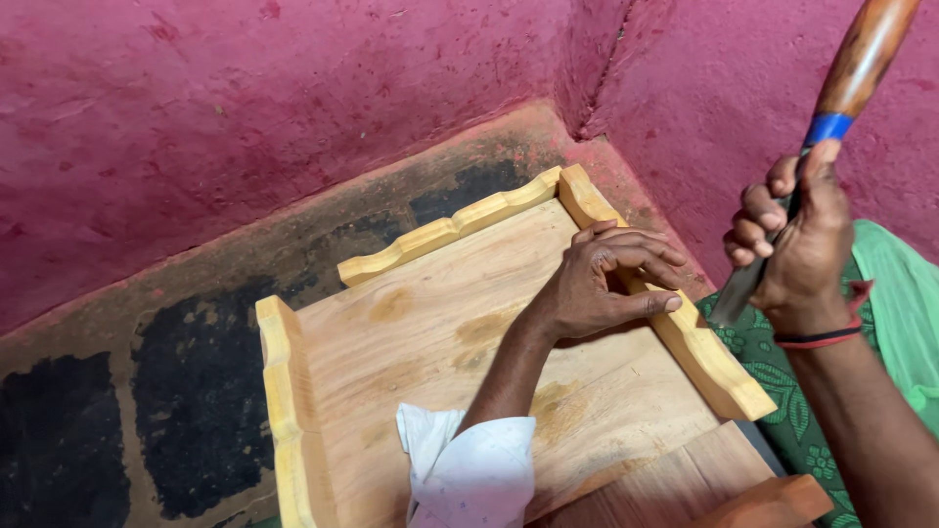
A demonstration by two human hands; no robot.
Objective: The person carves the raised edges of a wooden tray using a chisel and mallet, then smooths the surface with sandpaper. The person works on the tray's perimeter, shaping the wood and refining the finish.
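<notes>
Against the pink plaster wall [245, 108], which fills the view from nine o'clock round to two o'clock and folds into a corner at about twelve, a worn dark floor [196, 391] runs from seven o'clock up toward the corner. On that floor, at the centre of the view, lies a wooden tray [411, 332]: a pale flat board edged with yellowish scalloped rails on three sides, toward eight, twelve and three o'clock. Below it at five o'clock a second, redder piece of wood [704, 484] touches the tray's near edge. A patterned green cloth [880, 284] lies at four o'clock, beside the tray's right rail.

The left hand [606, 284], coming out of a rolled white sleeve [469, 469] at six o'clock, rests palm down on the tray's board at its three o'clock side. Its fingers are loosely curled and spread, and the fingertips press on the right rail [709, 362]; it grips nothing, only bears down on the wood.

The right hand [797, 249], at three o'clock, is closed tight around a chisel [831, 127] with a brown wooden handle and a blue band. The handle points up toward one o'clock, out of the view's top edge. The metal blade slants down toward the outer face of the right rail, its tip just beside the wood; whether it touches cannot be told. A red and black band [827, 337] circles that wrist.
</notes>
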